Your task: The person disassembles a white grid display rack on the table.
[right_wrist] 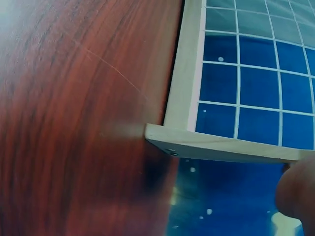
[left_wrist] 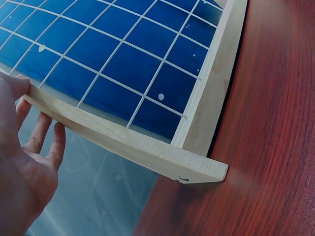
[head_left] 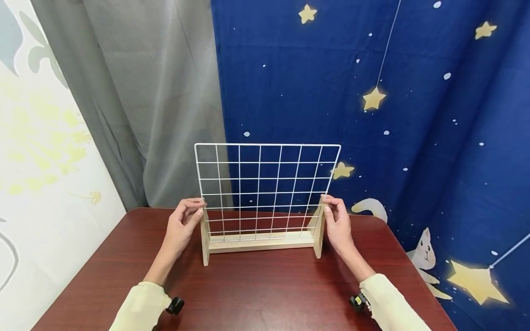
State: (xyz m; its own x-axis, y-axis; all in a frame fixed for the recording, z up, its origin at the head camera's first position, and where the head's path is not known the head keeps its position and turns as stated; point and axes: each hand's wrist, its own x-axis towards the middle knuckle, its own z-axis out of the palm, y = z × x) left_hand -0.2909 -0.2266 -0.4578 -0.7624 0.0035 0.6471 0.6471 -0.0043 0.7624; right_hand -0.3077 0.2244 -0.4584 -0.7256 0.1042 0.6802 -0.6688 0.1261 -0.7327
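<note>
Left grip (head_left: 179, 225) and right grip (head_left: 339, 225) pinch the wooden stand (head_left: 261, 248), grid (head_left: 257, 193) between.

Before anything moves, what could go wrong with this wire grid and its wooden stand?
Uneven lifting may tilt the stand: the left hand and right hand grip only the upper parts of its two side pieces.

Pulling outward could strain where those pieces meet the bottom bar.

The grid rises well above both hands, so a knock up top might tip everything on the table.
</note>
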